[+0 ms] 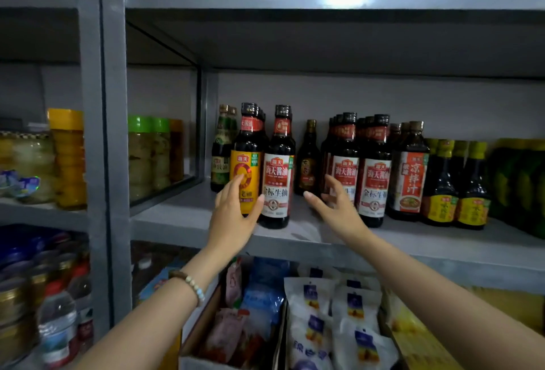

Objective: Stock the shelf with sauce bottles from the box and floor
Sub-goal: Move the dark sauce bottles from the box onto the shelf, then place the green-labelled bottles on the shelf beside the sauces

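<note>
While both hands reach the shelf (pixel 295 231), left hand (pixel 233 216) fingers spread against yellow-label bottle (pixel 246 175), right hand (pixel 336 207) open, empty

Open gap on the grey shelf (pixel 427 240) lies right of the white-labelled soy sauce bottle (pixel 276 180), blocked at the rear by a small brown bottle (pixel 307 160). Left of that soy bottle, a yellow-labelled bottle (pixel 245 163) stands touching it; further dark bottles (pixel 374 175) crowd the gap's right edge.

A grey shelf (pixel 188 216) carries upright dark sauce bottles (pixel 374 175) in rows.
</note>
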